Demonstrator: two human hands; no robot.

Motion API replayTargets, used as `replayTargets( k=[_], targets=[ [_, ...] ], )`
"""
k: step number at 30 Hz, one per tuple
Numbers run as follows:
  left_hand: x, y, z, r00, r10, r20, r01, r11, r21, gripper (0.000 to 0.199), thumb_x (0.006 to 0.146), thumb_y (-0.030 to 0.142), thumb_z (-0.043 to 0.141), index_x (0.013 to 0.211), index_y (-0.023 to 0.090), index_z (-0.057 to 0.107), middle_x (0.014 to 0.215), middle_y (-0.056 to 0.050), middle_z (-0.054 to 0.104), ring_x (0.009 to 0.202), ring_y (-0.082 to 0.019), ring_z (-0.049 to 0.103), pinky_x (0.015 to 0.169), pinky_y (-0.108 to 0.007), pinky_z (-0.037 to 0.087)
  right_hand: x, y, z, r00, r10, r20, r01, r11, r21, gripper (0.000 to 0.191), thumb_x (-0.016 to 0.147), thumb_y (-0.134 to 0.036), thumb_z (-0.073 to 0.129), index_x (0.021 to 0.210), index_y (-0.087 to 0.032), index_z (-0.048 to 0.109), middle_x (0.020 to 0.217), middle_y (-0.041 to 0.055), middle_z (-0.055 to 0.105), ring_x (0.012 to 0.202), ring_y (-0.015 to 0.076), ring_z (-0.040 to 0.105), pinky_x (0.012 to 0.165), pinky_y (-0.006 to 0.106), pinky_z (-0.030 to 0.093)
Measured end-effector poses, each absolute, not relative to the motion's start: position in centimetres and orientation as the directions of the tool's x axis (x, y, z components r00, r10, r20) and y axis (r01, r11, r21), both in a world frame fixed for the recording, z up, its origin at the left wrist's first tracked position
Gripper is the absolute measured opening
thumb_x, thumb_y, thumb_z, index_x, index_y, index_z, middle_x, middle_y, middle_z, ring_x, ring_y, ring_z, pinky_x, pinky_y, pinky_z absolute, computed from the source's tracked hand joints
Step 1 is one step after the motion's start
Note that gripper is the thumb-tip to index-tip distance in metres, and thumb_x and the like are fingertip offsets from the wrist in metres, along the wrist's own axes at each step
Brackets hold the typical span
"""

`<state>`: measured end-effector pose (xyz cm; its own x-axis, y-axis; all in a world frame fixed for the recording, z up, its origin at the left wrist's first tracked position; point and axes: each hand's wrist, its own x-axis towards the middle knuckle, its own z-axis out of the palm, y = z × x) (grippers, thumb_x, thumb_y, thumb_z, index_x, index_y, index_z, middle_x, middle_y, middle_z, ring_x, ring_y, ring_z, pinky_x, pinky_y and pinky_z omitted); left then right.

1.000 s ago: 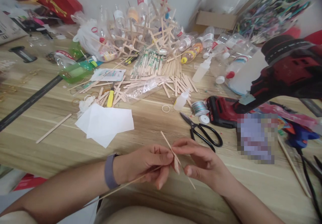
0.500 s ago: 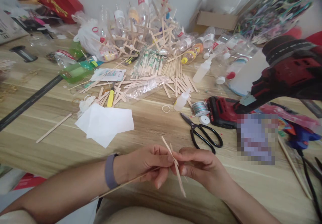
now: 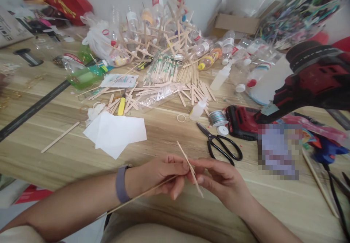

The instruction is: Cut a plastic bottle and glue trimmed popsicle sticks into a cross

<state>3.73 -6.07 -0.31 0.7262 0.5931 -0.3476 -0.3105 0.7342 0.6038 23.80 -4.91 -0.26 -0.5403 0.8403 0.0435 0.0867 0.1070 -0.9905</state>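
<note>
My left hand (image 3: 166,172) pinches wooden craft sticks (image 3: 197,186) between thumb and forefinger, in front of me near the table's edge. A long thin bamboo skewer (image 3: 136,199) runs from under that hand back along my forearm. From the right side, my right hand (image 3: 224,181) closes its thumb and fingers on the same craft sticks. They appear seen nearly edge on, overlapping at a narrow angle, and the fingers hide where they meet. Black-handled scissors (image 3: 218,141) lie just beyond my right hand.
White paper sheets (image 3: 117,133) and a yellow-handled screwdriver (image 3: 121,106) lie ahead on the left. Loose craft sticks (image 3: 194,93), plastic bottles (image 3: 226,44) and a small glue bottle (image 3: 198,110) crowd the back. At right stands a red and black power tool (image 3: 306,79).
The crossed craft sticks have turned so they lie closer together and look narrower. Both hands stay nearly in place, and the view has shifted slightly.
</note>
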Motion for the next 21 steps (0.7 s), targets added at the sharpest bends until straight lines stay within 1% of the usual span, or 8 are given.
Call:
replayTargets(
  k=[3,6,9,12,17,21],
  targets=[
    [3.77,-6.07,-0.36,0.734,0.59,-0.336,-0.325,0.741,0.588,0.036,0.077,0.049,0.073,0.076,0.014,0.067,0.041,0.004,0.056,0.032,-0.004,0.037,0.037,-0.021,0.016,23.68,-4.97,-0.47,-0.534,0.845,0.044,0.021,0.065,-0.998,0.025,0.082,-0.037,0.074,0.106,-0.029,0.077,0.071,0.0023,0.072,0.064,0.0136,0.065,0.064,0.026,0.055],
    [3.82,-6.04,-0.23,0.74,0.59,-0.324,-0.335,0.74,0.583,0.036,0.075,0.049,0.074,0.075,0.014,0.068,0.042,0.005,0.056,0.031,-0.003,0.037,0.036,-0.021,0.017,23.5,-4.96,-0.77,-0.541,0.839,0.057,-0.093,0.007,-0.996,0.025,0.079,-0.027,0.078,0.104,-0.034,0.077,0.075,0.0016,0.075,0.067,0.0128,0.067,0.064,0.024,0.055],
    [3.88,-6.03,-0.17,0.739,0.592,-0.322,-0.337,0.738,0.585,0.036,0.075,0.048,0.075,0.074,0.013,0.068,0.042,0.005,0.056,0.031,-0.003,0.038,0.035,-0.02,0.017,23.32,-4.95,-0.92,-0.55,0.833,0.049,-0.144,-0.037,-0.989,0.027,0.078,-0.021,0.078,0.102,-0.035,0.077,0.079,0.002,0.076,0.069,0.0121,0.068,0.065,0.022,0.056],
    [3.9,-6.03,-0.24,0.739,0.593,-0.321,-0.337,0.737,0.586,0.037,0.074,0.049,0.075,0.073,0.012,0.068,0.042,0.005,0.056,0.031,-0.003,0.038,0.035,-0.02,0.017,23.17,-5.03,-0.89,-0.559,0.829,0.034,-0.175,-0.078,-0.982,0.029,0.078,-0.019,0.078,0.101,-0.036,0.077,0.079,0.0009,0.076,0.068,0.0102,0.068,0.064,0.019,0.055],
    [3.83,-6.05,-0.4,0.734,0.598,-0.322,-0.334,0.73,0.596,0.034,0.077,0.046,0.073,0.074,0.013,0.068,0.043,0.006,0.057,0.033,-0.003,0.04,0.038,-0.018,0.021,22.96,-5.18,-0.81,-0.56,0.828,0.037,-0.213,-0.1,-0.972,0.028,0.078,-0.018,0.078,0.101,-0.035,0.078,0.079,0.0013,0.077,0.069,0.0106,0.068,0.064,0.02,0.056],
    [3.81,-6.08,-0.44,0.725,0.597,-0.344,-0.326,0.737,0.592,0.034,0.075,0.045,0.075,0.073,0.012,0.068,0.043,0.005,0.057,0.033,-0.003,0.042,0.038,-0.019,0.018,22.94,-5.17,-0.84,-0.561,0.827,0.038,-0.211,-0.098,-0.973,0.027,0.079,-0.02,0.078,0.101,-0.036,0.077,0.079,0.0007,0.077,0.068,0.0093,0.068,0.065,0.018,0.056]
  ],
)
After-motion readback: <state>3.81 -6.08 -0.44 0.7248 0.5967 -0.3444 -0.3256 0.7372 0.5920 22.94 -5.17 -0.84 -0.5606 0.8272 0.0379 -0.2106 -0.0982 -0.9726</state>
